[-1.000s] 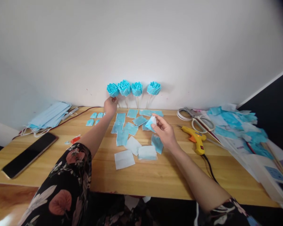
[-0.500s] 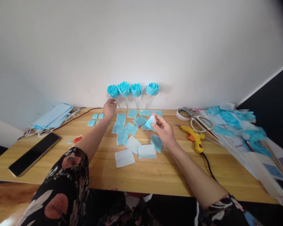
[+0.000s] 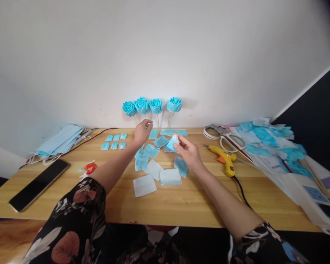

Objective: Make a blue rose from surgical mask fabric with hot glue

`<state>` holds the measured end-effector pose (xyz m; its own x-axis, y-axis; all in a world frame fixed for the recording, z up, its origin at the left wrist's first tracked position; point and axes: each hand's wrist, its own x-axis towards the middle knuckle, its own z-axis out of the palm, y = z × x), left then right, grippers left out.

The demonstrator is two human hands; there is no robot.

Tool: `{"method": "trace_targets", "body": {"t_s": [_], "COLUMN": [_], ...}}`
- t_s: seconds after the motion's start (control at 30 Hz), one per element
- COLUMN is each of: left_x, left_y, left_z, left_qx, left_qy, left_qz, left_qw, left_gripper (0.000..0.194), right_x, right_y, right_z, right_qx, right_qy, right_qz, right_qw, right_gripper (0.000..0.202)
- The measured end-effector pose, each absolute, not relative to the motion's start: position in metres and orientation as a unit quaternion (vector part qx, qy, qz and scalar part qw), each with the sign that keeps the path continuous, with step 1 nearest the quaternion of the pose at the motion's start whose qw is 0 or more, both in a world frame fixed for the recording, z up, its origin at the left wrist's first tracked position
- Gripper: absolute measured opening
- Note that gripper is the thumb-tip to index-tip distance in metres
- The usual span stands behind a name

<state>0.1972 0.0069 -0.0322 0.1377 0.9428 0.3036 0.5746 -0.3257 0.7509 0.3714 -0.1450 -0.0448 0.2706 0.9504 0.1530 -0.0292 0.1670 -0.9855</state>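
My right hand (image 3: 189, 150) pinches a folded blue-and-white piece of mask fabric (image 3: 173, 143) between thumb and fingers. It hovers over blue fabric squares (image 3: 151, 150) laid across the middle of the table. Left of it, my left hand (image 3: 143, 131) is raised near the stems of the blue fabric flowers (image 3: 141, 105), its fingers loosely curled and apart with nothing visible in them. Several small folded petals (image 3: 116, 137) lie in two rows to its left. Closer to me are white-faced squares (image 3: 145, 185). My left forearm hides some table surface.
A yellow glue gun (image 3: 225, 157) and scissors (image 3: 233, 142) lie to the right, beside a heap of blue fabric scraps (image 3: 266, 135). Face masks (image 3: 62, 137), a phone (image 3: 40, 185) and a red wrapper (image 3: 90, 167) are on the left. A wall stands behind the flowers.
My left hand has moved right, away from the small petals toward my right hand, uncovering the end of both petal rows. My right hand still holds the folded piece. The view has shifted slightly.
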Motion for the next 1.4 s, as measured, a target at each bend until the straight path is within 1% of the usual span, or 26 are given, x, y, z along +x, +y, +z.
{"method": "trace_targets", "body": {"t_s": [0.07, 0.17, 0.4, 0.8, 1.0, 1.2, 1.4], "left_x": [0.208, 0.223, 0.246, 0.247, 0.244, 0.236, 0.223], "left_y": [0.014, 0.024, 0.039, 0.039, 0.038, 0.039, 0.025], "left_z": [-0.033, -0.034, -0.034, -0.031, -0.030, -0.032, -0.033], "left_qx": [0.718, 0.721, 0.723, 0.730, 0.737, 0.731, 0.703], "left_qy": [0.529, 0.539, 0.550, 0.556, 0.544, 0.537, 0.531], "left_qz": [0.379, 0.370, 0.369, 0.361, 0.357, 0.369, 0.398], "left_qw": [0.245, 0.228, 0.194, 0.168, 0.182, 0.202, 0.256], "left_gripper": [0.031, 0.036, 0.023, 0.026, 0.025, 0.027, 0.029], "right_x": [0.371, 0.370, 0.371, 0.371, 0.372, 0.372, 0.373], "right_y": [-0.145, -0.145, -0.146, -0.145, -0.145, -0.145, -0.143], "right_z": [-0.045, -0.046, -0.050, -0.049, -0.048, -0.046, -0.048], "right_qx": [-0.509, -0.507, -0.511, -0.499, -0.507, -0.511, -0.500], "right_qy": [-0.456, -0.467, -0.501, -0.495, -0.489, -0.490, -0.478], "right_qz": [0.400, 0.404, 0.373, 0.378, 0.380, 0.369, 0.378], "right_qw": [0.611, 0.602, 0.591, 0.602, 0.600, 0.602, 0.615], "right_gripper": [0.056, 0.055, 0.049, 0.051, 0.052, 0.053, 0.057]}}
